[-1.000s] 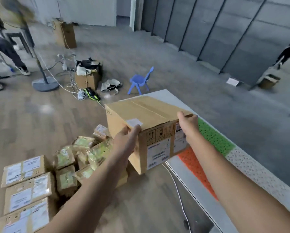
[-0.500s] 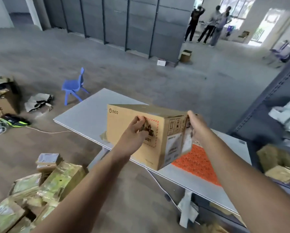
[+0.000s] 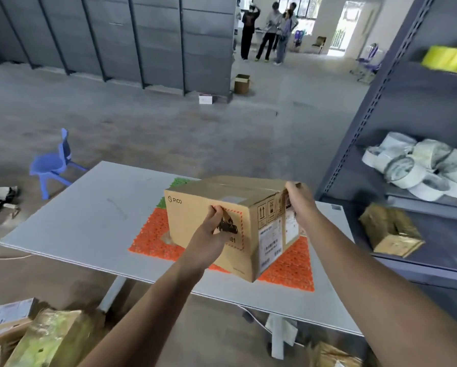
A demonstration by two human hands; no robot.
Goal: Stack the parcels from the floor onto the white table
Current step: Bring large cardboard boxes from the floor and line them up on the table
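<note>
A brown cardboard parcel (image 3: 203,213) with shipping labels is held above the white table (image 3: 89,218), over an orange studded mat (image 3: 153,237). My left hand (image 3: 211,234) grips its near left face with curled fingers. My right hand (image 3: 299,200) grips its far right top corner. The parcel is tilted, its near corner over the table's front edge. More parcels (image 3: 44,337), some wrapped in yellowish tape, lie on the floor at the bottom left.
A grey metal shelf (image 3: 381,107) stands right of the table with tape rolls (image 3: 418,168) and a taped parcel (image 3: 391,229). A small blue chair (image 3: 52,162) sits on the floor at left. Several people stand far back.
My view has swung right and closer to the table. The parcel has moved further over the table and now hangs above the orange mat, both hands still gripping it.
</note>
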